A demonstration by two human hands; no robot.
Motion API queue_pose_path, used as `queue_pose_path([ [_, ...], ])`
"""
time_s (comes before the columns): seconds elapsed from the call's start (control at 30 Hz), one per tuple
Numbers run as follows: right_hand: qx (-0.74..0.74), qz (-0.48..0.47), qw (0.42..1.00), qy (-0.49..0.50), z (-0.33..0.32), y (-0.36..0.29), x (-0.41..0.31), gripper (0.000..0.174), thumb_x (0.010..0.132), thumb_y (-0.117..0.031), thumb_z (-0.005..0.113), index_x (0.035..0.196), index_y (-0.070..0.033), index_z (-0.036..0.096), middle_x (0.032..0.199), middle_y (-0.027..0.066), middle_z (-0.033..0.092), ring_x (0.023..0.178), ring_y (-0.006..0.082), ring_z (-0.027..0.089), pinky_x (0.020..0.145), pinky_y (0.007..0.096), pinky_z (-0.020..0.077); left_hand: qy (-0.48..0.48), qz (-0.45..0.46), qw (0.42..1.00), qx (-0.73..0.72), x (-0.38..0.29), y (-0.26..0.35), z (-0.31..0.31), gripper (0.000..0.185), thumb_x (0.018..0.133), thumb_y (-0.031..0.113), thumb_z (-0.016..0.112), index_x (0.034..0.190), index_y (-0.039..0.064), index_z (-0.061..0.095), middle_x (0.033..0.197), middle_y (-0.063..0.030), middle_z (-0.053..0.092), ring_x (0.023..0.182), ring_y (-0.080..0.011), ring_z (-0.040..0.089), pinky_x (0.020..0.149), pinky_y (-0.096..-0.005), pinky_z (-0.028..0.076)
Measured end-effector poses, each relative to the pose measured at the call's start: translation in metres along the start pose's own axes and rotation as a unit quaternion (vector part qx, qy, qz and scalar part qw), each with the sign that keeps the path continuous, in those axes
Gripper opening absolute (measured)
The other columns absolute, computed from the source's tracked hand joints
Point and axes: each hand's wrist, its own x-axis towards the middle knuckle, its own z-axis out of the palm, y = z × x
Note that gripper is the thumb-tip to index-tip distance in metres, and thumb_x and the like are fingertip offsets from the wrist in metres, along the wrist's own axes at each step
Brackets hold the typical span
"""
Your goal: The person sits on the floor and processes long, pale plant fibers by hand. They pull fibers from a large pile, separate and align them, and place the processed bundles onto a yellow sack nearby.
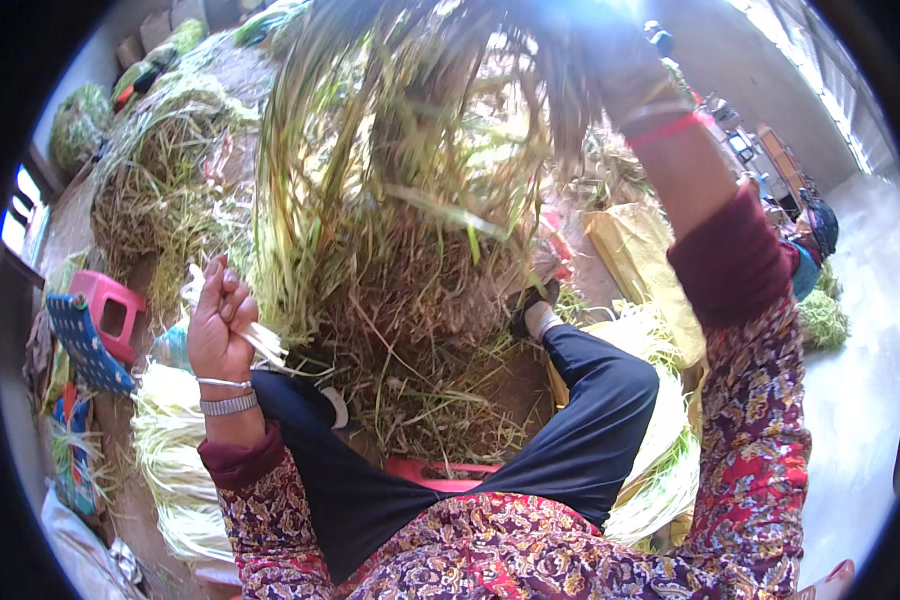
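Observation:
My left hand (221, 322) is closed around a small bunch of pale stalks (264, 343), which stick out on both sides of the fist. My right arm reaches far up and forward; my right hand (607, 52) is blurred by glare at the top, beside a hanging mass of long green and dry leaves (420, 67). Whether its fingers grip the leaves cannot be made out. Below lies a heap of leafy stalks with brown roots (420, 285). Pale stripped stalks (180, 457) are laid in rows at my left, and more pale stalks (656, 450) lie beyond my right knee.
A pink plastic stool (109, 307) and a blue dotted cloth (86, 345) are at the left. Part of a pink seat (442, 474) shows between my legs. A yellow sack (637, 255) lies at the right. Another person (814, 232) sits farther right near a green bundle (823, 319).

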Motion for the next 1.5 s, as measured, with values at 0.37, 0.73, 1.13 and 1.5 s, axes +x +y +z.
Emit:
queue_pose_path([
  [0.37,-0.430,0.440,0.778,0.127,-0.029,0.247,-0.126,0.037,0.084,-0.038,0.054,0.097,-0.005,0.067,0.094,0.0189,0.066,0.091,0.0329,0.064,0.086,0.0393,0.0484,-0.008,-0.023,0.999,0.043,-0.004,-0.004,0.009,0.023,0.094,0.014,0.058,0.113,0.002,0.054,0.076,-0.0014,0.052,0.053,-0.0037,0.036,0.042,-0.0174,0.028],
  [0.73,-0.443,0.121,0.884,-0.089,0.084,0.138,-0.213,0.071,0.061,-0.023,0.082,0.125,-0.008,0.054,0.123,0.0158,0.056,0.114,0.0316,0.053,0.098,0.0425,0.0411,0.000,-0.044,0.995,0.085,-0.010,-0.005,0.020,0.025,0.093,0.013,0.058,0.114,0.003,0.052,0.076,-0.0024,0.052,0.054,-0.0043,0.037,0.042,-0.0173,0.029],
  [1.13,-0.420,0.089,0.874,-0.226,0.187,0.201,-0.154,0.038,0.073,-0.009,0.062,0.111,-0.011,0.063,0.106,0.0151,0.058,0.100,0.0298,0.055,0.089,0.0447,0.0432,-0.010,-0.046,0.996,0.082,-0.008,-0.005,0.018,0.020,0.093,0.014,0.059,0.111,0.004,0.054,0.074,-0.0021,0.051,0.052,-0.0043,0.035,0.041,-0.0176,0.028],
  [1.5,-0.205,0.386,0.891,0.125,0.143,0.237,-0.045,0.030,0.083,-0.013,0.062,0.111,-0.001,0.062,0.070,0.0098,0.066,0.055,0.0162,0.061,0.053,0.0278,0.0526,0.011,-0.011,0.993,0.119,-0.013,0.005,0.016,0.022,0.094,0.015,0.058,0.112,0.003,0.053,0.073,-0.0001,0.049,0.052,-0.0039,0.034,0.039,-0.0174,0.027],
])
